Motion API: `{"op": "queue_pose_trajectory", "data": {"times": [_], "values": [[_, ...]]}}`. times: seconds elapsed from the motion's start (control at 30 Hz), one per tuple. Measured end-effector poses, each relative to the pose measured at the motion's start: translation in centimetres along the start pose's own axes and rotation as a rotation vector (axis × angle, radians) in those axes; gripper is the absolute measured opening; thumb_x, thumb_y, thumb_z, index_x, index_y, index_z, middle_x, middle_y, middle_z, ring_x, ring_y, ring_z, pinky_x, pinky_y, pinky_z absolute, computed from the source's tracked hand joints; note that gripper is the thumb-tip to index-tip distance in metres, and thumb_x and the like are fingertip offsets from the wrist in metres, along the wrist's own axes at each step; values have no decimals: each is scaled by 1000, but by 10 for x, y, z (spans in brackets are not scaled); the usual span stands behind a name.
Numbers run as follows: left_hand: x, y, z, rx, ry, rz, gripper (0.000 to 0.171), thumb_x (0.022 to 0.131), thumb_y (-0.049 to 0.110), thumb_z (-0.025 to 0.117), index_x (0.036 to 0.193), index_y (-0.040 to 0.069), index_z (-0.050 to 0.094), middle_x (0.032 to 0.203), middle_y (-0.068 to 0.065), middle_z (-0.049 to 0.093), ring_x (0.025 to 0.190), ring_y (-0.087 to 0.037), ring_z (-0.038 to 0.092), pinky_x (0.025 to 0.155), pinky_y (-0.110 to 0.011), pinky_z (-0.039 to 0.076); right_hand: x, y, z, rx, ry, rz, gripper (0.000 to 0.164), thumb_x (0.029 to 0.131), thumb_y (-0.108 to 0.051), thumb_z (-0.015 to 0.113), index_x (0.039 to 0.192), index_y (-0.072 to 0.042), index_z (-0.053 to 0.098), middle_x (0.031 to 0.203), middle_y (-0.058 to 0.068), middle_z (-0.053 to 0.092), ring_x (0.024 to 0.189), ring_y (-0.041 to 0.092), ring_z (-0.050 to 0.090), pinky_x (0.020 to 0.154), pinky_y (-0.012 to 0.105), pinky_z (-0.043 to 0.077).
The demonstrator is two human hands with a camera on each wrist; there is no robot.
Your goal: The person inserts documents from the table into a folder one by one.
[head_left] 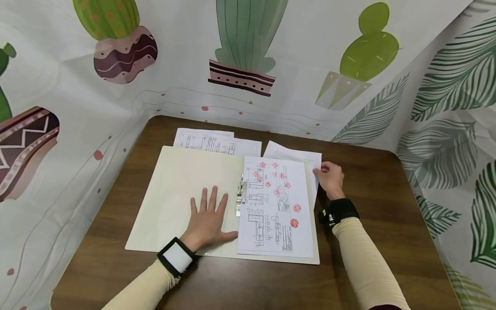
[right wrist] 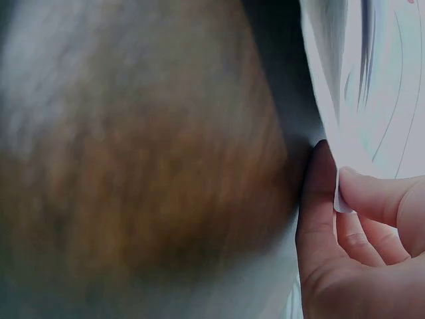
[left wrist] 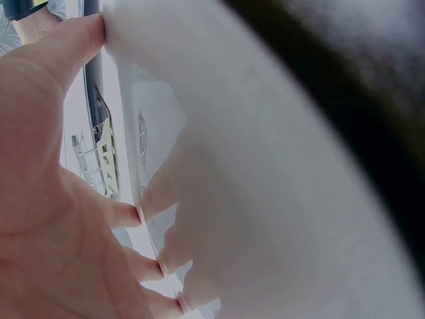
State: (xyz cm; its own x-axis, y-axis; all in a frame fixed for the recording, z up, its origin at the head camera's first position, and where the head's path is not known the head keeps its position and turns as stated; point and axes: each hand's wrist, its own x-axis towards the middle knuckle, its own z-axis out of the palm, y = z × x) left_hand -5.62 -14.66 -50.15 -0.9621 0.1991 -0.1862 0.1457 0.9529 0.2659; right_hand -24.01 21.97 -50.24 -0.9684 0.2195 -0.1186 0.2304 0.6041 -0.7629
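With the left hand (head_left: 207, 221) open and flat, fingers fanned and thumb stretched toward the spine, presses on the bare left side of an open cream-coloured folder (head_left: 170, 185) and grips nothing; likely spread so wide to steady the folder against sliding on the brown wood-grain table (head_left: 376, 185). With the right hand (head_left: 330, 178), pinches the right edge of a white paper sheet printed with lines of text (head_left: 292, 150), thumb on one face and forefinger on the other, seen closely in the right wrist view. Perhaps taken there by the edge for want of a better hold, with only the top and right margins jutting out and the rest apparently beneath the folder's right side.

On that side, a white drawing sheet with round red stamps (head_left: 267, 247), its left edge just beside a silvery metal clip (head_left: 241, 189); presumably fitted near the spine for binding pages. Cannot tell whether fastened on that drawing. Beyond the folder's upper left edge, other white drawing sheets (head_left: 217, 144), partly hidden by the folder.
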Motion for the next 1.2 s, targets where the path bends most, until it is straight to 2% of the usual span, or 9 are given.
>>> {"op": "queue_pose_trajectory", "data": {"times": [0.37, 0.53, 0.73, 1.2], "values": [[1, 1, 2, -3, -13, -8, 120, 75, 78, 70, 162, 7, 30, 169, -27, 8, 153, -52, -3, 112, -78, 4, 2, 4, -12, 59, -23, 57, 32, 101, -15, 64, 130, -2, 64, 118, 19, 65, 96, 28, 61, 74, 28, 49], [1, 1, 2, -8, -7, -7, 119, 74, 77, 71, 162, 7, 31, 169, -27, 8, 153, -53, -2, 112, -78, 4, 3, 10, -25, 75, -8, 31, 30, 102, -15, 63, 129, -1, 64, 115, 19, 65, 93, 27, 61, 70, 25, 49], [1, 0, 3, -4, -7, -8, 120, 75, 78, 70, 162, 6, 30, 168, -27, 8, 153, -52, -3, 112, -78, 4, 5, 19, -47, 59, 53, -8, 30, 101, -15, 64, 126, 1, 65, 108, 17, 66, 86, 22, 60, 67, 23, 47], [1, 1, 0, 1, 14, -8, 117, 75, 75, 73, 160, 6, 33, 168, -27, 13, 153, -53, 3, 112, -79, 7, 2, 31, -109, -26, 148, 37, 36, 102, -23, 63, 130, -1, 63, 109, 13, 65, 78, 12, 58, 61, 20, 46]]}}
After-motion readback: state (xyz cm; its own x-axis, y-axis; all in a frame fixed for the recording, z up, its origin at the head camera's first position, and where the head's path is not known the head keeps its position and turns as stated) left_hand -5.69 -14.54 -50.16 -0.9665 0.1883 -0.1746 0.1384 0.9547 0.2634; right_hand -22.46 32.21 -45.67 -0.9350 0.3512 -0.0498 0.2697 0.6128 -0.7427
